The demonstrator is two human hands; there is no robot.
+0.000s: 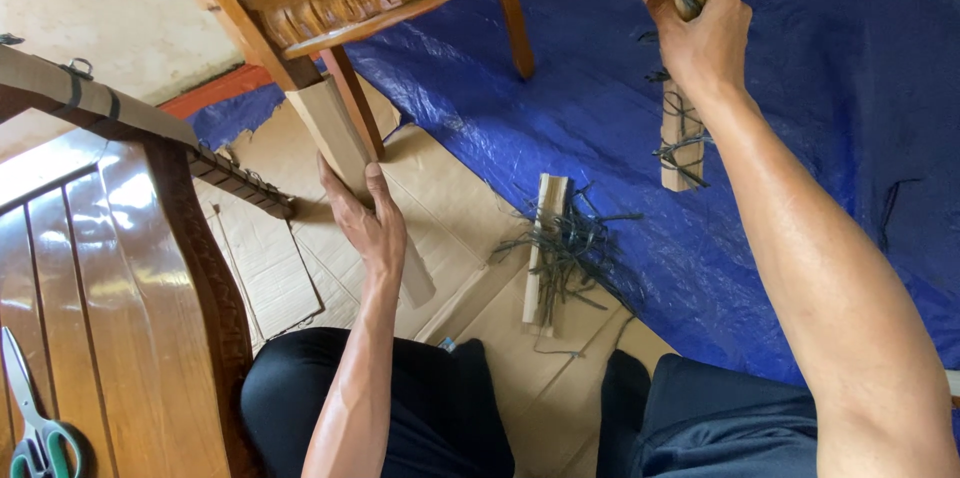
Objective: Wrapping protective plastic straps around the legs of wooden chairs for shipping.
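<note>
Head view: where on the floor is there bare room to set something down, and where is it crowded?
Bare blue tarp lies right of the right hand and its strap-wrapped wooden piece. Flat cardboard shows bare between the carved panel and the left hand. It is crowded around the strap bundle and under the chair legs.

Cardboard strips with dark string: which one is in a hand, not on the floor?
The strip at upper right, gripped upright by the right hand. The other strip lies loose on the floor cardboard.
</note>
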